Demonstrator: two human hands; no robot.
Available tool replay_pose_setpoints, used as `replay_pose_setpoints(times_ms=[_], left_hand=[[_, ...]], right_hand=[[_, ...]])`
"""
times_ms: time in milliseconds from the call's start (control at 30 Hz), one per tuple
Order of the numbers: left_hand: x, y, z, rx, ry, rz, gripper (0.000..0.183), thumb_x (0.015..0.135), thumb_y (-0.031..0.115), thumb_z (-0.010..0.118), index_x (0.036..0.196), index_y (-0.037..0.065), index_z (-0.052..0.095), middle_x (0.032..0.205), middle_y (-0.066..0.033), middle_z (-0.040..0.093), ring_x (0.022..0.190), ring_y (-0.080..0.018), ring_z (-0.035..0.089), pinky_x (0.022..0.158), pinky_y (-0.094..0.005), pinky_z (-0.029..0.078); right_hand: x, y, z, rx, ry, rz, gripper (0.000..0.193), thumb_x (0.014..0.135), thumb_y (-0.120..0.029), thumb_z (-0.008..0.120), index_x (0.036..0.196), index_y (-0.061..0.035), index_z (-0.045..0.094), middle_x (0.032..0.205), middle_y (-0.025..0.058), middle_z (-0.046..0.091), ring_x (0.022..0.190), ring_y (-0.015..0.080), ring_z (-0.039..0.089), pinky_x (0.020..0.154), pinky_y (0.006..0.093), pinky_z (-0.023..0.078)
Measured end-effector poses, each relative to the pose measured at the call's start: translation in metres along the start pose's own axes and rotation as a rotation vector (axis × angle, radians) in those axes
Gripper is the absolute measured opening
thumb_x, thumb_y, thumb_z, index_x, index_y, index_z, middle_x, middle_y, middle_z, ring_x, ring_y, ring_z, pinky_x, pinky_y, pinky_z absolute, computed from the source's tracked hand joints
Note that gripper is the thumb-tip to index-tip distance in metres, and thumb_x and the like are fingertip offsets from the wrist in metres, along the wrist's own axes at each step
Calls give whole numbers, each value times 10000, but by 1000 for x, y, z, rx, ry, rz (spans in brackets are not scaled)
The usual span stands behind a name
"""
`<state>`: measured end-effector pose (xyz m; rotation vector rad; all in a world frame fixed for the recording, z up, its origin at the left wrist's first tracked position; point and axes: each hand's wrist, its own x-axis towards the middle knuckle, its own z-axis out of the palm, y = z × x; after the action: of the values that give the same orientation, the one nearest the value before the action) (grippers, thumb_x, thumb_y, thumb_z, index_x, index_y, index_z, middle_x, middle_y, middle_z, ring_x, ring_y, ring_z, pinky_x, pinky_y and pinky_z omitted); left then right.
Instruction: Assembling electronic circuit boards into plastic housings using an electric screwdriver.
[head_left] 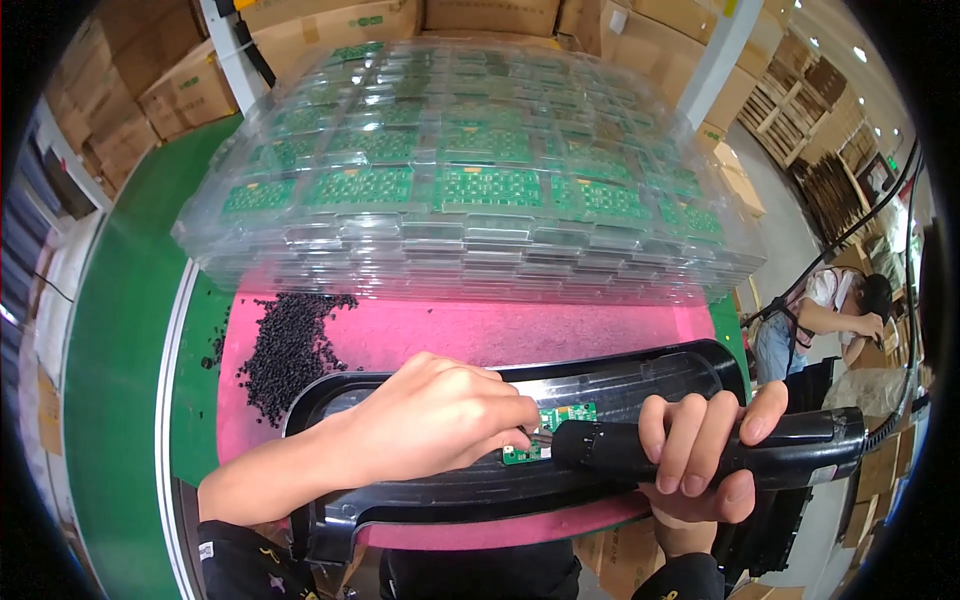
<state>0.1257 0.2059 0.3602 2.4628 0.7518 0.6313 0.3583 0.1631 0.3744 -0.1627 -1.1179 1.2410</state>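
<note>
My right hand [700,450] is wrapped round a black electric screwdriver [620,455] lying nearly level, its nose pointing left and its cord leaving at the right. Beneath the tip is a small green circuit board [575,415], which sits inside a long curved black plastic housing [440,500]. My left hand [450,415] is closed in a pinch at the screwdriver's bit, over the board's left part; what the fingertips hold is too small and hidden to name. Part of the board is covered by my fingers and the tool.
A pile of small black screw-like pieces [285,350] lies left on the pink mat [480,330]. Behind it rises a stack of clear plastic trays [470,235] holding green circuit boards. Cardboard boxes [190,95] stand beyond. A person [815,315] works at the right.
</note>
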Motion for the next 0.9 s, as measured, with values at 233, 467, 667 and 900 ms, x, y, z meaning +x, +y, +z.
replay_pose_setpoints(times_ms=[233,467,667,900], left_hand=[[3,-2,-2,48,208,-17,192,846,208,738,790,38,668,693,-82,632,638,-274,634,550,-376,493],[3,7,-8,102,271,-124,268,908,164,654,710,2,576,651,-130,577,627,-336,594,550,-422,460],[0,-1,-3,57,244,-155,149,932,147,602,952,9,550,825,-171,598,791,-378,614,654,-467,474],[-3,-7,-5,114,216,-165,140,875,91,610,944,8,521,837,-184,589,817,-415,602,674,-500,474]], right_hand=[[3,14,-5,-63,-71,110,346,866,-72,678,1100,-101,425,727,80,550,649,207,531,704,422,431],[7,28,-3,-176,-74,188,338,889,-68,665,1094,-95,397,725,63,534,654,186,524,767,416,467],[14,43,-1,-191,-95,177,361,869,-62,666,1100,-86,389,709,55,526,615,183,524,644,360,477],[46,53,5,-176,-243,471,324,776,79,715,1019,-11,519,805,69,607,715,102,592,624,241,477]])
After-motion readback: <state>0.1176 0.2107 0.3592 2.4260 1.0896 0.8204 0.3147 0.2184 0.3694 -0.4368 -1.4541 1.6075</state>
